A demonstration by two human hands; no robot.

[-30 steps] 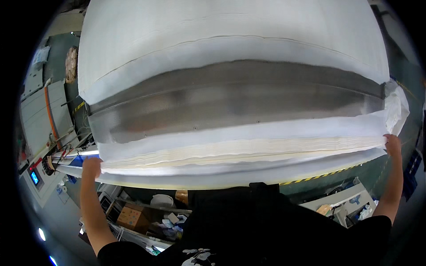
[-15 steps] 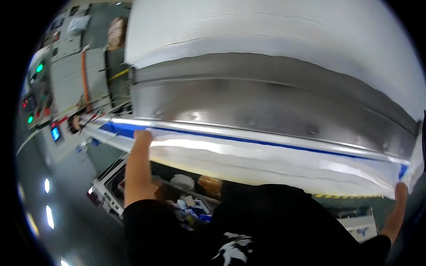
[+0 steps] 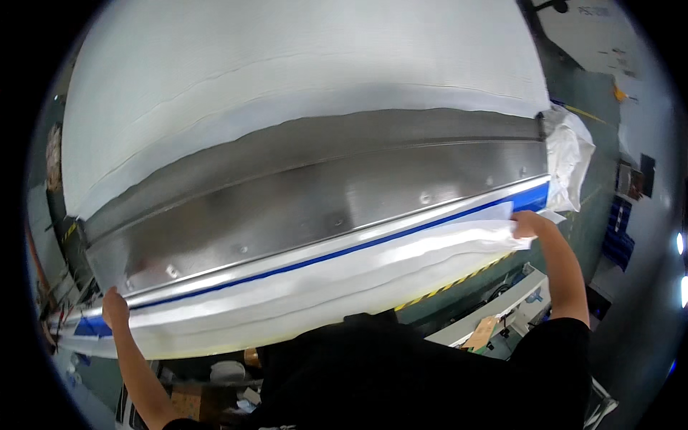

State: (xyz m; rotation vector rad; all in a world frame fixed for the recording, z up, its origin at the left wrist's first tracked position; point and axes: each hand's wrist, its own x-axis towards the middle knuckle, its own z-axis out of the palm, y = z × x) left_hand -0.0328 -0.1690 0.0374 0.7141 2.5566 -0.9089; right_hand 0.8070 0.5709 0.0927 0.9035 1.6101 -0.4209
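A long strip of white fabric (image 3: pixel 322 271) stretches across the front ledge of a machine, beside a blue band (image 3: pixel 530 195). My right hand (image 3: pixel 529 224) is closed on the right end of this fabric, and a loose corner pokes out past the fingers. At the strip's left end my left hand (image 3: pixel 115 309) is closed on the fabric, close to the metal edge; its fingertips are partly hidden. Behind the strip slopes a grey metal plate (image 3: pixel 322 193). Above it hangs a wide white fabric sheet (image 3: pixel 308 57) with a wavy lower edge.
Bunched white plastic (image 3: pixel 570 154) hangs at the machine's right end. A yellow-black striped edge (image 3: pixel 459 283) runs below the ledge. A white shelf (image 3: pixel 494 315) with a cardboard piece (image 3: pixel 481 333) stands at lower right, and a white tub (image 3: pixel 228 371) sits beneath the ledge.
The view has swung to the right, showing the machine's right end. Both hands still hold the fabric strip at its ends.
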